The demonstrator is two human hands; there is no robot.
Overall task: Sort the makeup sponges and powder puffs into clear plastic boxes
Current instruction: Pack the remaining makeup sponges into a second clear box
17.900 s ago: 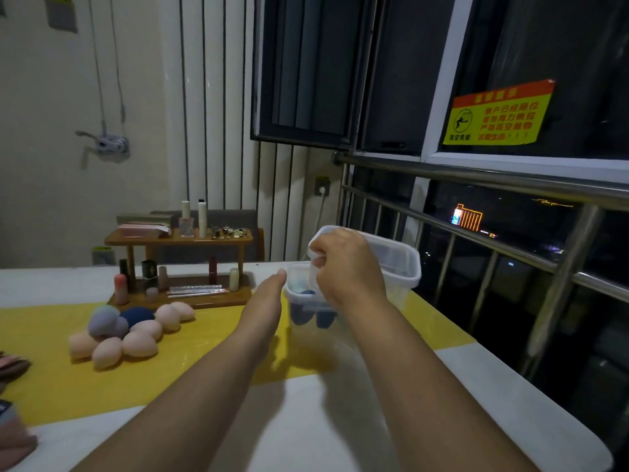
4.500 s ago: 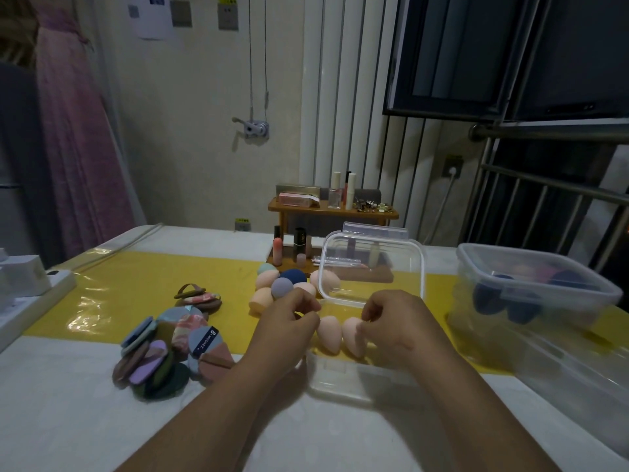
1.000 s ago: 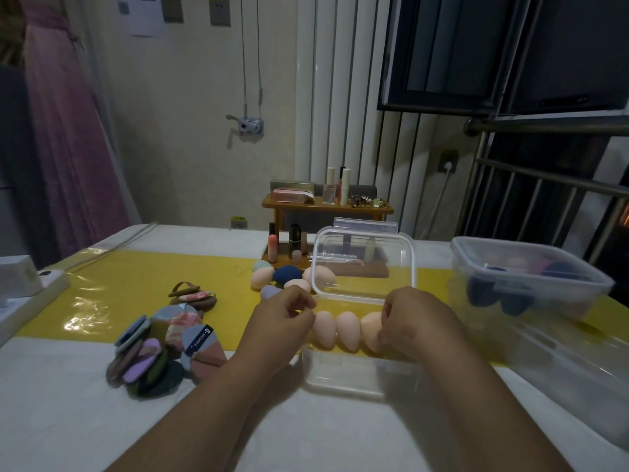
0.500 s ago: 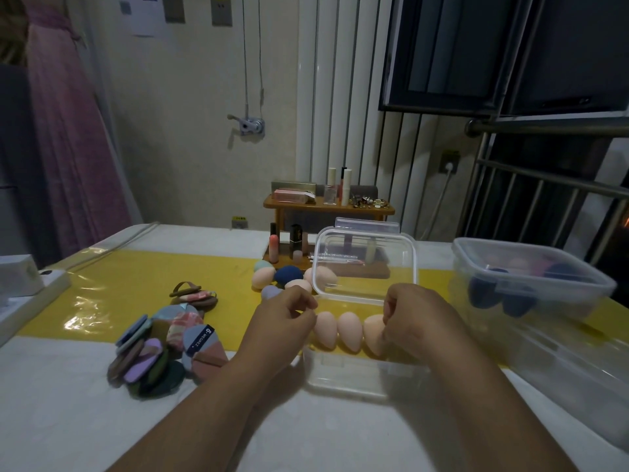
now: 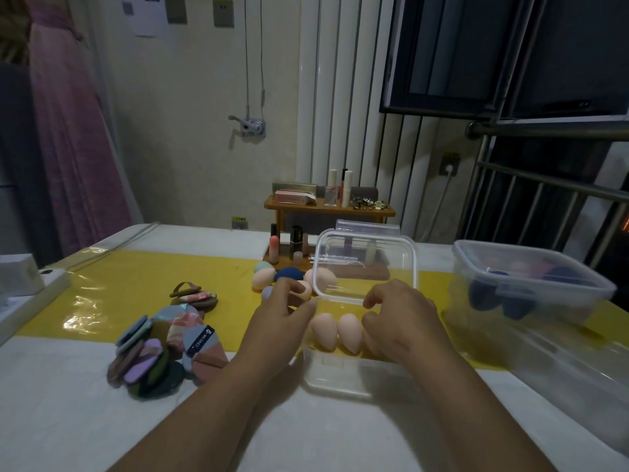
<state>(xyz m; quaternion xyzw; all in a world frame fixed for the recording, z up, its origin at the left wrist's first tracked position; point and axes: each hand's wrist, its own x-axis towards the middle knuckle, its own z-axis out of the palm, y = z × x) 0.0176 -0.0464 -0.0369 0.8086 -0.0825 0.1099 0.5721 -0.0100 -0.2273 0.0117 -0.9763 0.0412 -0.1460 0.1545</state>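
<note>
Makeup sponges, two peach teardrop ones, are lying side by side in the clear box right between the hands, tips pointing toward the person. A third may be sitting under the right hand, but it is mostly hidden. Left hand is hovering at the box's left rim, fingers loosely stretched, holding nothing I can see. Right hand is hanging over the box's right half with fingers curled down; can't tell if it is pinching a sponge or just nudging one. Lid is standing upright just beyond both hands. Loose sponges in peach, green and dark blue are waiting just beyond the left hand's fingertips. Powder puffs are lying heaped well to the left of the left hand. Second clear box, dark sponges inside, is sitting to the right of the right hand.

Handling, my guess: sponges are looking light, soft and squashy, not fragile, and likely rolling on the round end. Best hold is probably going round the fat belly with thumb and two fingers, squeezing gently, since the tip is offering little. Puffs are looking flat and floppy, so pinching an edge or the strap band is likely working better. Box is looking like thin slick plastic, probably sliding when poked, so bracing the rim with one hand is making sense.
</note>
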